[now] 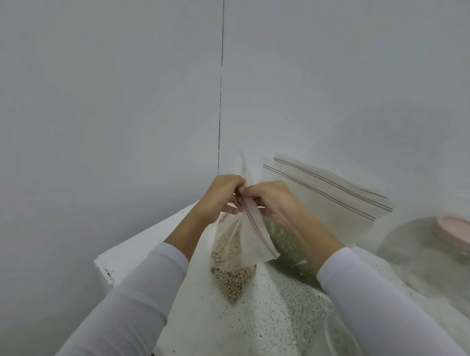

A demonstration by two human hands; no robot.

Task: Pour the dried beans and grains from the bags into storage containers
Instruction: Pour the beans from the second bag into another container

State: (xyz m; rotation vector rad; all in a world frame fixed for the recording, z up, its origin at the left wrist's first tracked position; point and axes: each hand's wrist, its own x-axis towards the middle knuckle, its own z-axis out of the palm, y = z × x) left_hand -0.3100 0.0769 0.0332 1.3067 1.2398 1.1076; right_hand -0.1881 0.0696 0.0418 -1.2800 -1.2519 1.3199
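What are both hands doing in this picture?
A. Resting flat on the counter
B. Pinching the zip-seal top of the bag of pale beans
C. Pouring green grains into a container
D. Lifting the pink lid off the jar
B: the left hand and right hand pinch the red-lined top of the bag of pale beans, held above the counter.

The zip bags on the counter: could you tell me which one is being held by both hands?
The bag of pale round beans, in front: the left hand and right hand pinch its red zip strip. The other bags stand untouched behind it.
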